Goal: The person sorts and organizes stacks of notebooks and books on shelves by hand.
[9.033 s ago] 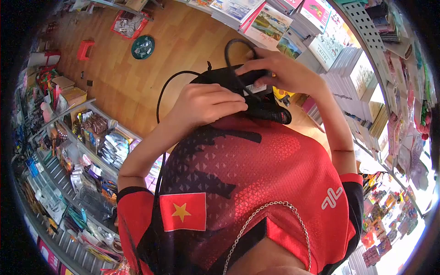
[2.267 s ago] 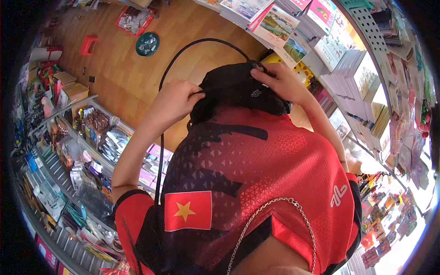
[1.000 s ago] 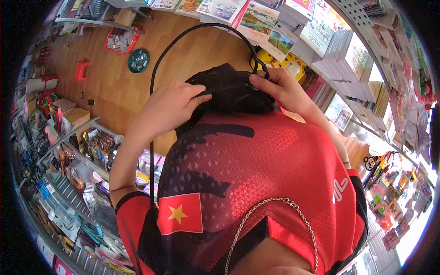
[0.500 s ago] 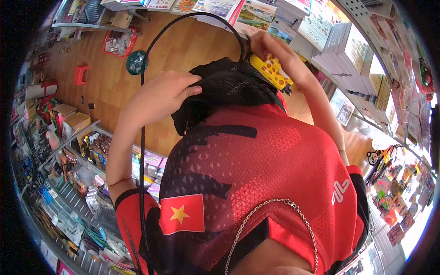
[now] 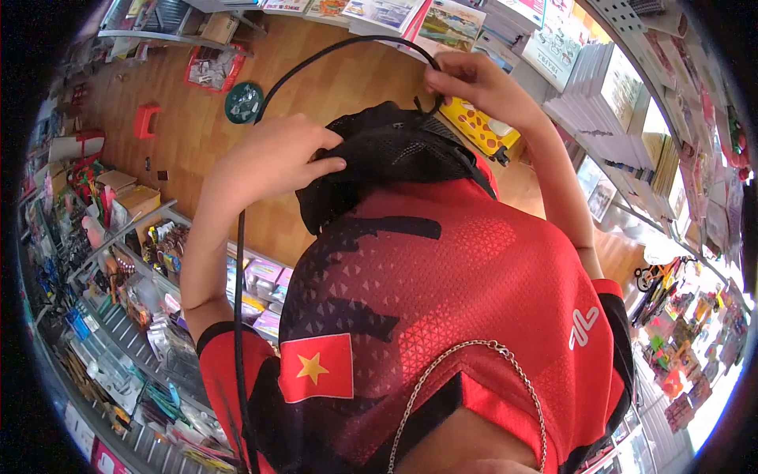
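In front of my chest is a black mesh bag (image 5: 395, 150), gathered and rumpled, its top edge uneven. My left hand (image 5: 284, 158) pinches the left side of the bag between thumb and fingers. My right hand (image 5: 478, 85) is raised at the far right, fingers curled around a black cord (image 5: 347, 41) near the bag's upper corner. That cord arcs over the bag, passes by my left wrist and runs down to my left sleeve. Beyond the bag, below my right hand, is a yellow giraffe-spotted case (image 5: 480, 130) with a small dark wheel; the bag partly hides it.
Shelves of notebooks (image 5: 604, 95) rise on the right. Racks of small goods (image 5: 166, 340) line the left. On the wooden floor (image 5: 201, 158) are a red basket (image 5: 213, 67), a green round container (image 5: 243, 103) and a small red stool (image 5: 146, 121).
My right hand has shifted slightly and turned, showing more of its thumb and fingers at the cord. The cord's arc has dropped a little. My left hand keeps its hold on the bag.
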Action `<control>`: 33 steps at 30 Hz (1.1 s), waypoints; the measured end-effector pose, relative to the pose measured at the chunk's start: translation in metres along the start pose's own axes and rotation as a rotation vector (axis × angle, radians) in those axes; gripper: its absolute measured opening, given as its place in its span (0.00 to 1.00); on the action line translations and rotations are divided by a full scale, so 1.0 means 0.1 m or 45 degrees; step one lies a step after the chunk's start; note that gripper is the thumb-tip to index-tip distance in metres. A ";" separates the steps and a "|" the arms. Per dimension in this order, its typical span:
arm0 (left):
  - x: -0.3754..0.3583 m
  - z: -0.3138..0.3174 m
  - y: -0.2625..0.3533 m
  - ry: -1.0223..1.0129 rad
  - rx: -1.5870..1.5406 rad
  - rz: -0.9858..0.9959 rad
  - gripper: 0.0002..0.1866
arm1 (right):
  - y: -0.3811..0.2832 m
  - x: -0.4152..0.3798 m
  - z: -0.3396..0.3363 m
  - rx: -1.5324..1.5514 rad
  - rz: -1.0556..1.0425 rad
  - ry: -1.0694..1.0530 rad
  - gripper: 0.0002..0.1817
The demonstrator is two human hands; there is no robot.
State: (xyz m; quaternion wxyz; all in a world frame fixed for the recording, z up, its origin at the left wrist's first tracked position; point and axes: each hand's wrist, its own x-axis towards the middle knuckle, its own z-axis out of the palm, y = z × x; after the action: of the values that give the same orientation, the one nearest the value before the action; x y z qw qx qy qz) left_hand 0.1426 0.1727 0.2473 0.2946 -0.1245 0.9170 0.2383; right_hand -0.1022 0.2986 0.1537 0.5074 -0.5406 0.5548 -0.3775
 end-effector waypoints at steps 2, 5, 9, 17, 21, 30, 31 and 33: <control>0.00 -0.02 0.02 -0.049 0.016 -0.013 0.14 | 0.01 -0.12 0.08 0.164 0.090 -0.054 0.13; 0.03 0.13 -0.09 -0.001 0.124 0.052 0.12 | -0.03 -0.27 0.21 0.245 0.182 -0.054 0.14; 0.03 0.13 0.05 0.127 0.043 -0.016 0.23 | 0.10 -0.42 0.36 0.277 0.188 0.016 0.10; 0.10 0.11 -0.01 0.043 0.108 0.150 0.36 | 0.17 -0.59 0.57 -0.324 -0.096 0.234 0.07; 0.10 0.12 -0.06 0.023 0.112 0.168 0.37 | 0.13 -0.52 0.68 -0.722 -0.020 0.319 0.10; 0.15 0.11 -0.11 0.034 -0.005 0.164 0.36 | -0.25 -0.67 0.28 -0.782 0.189 0.604 0.15; 0.15 0.06 -0.08 -0.030 0.009 0.120 0.36 | -0.37 -0.68 0.21 -0.712 0.212 0.539 0.15; 0.14 -0.05 0.02 -0.154 0.036 0.032 0.38 | -0.49 -0.66 0.20 -0.562 0.123 0.588 0.10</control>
State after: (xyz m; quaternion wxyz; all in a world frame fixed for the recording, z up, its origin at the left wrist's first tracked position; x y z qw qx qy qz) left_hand 0.1277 0.1708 0.2435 0.3482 -0.0941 0.9023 0.2361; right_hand -0.0788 0.3598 0.2070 0.2561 -0.5106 0.7488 -0.3362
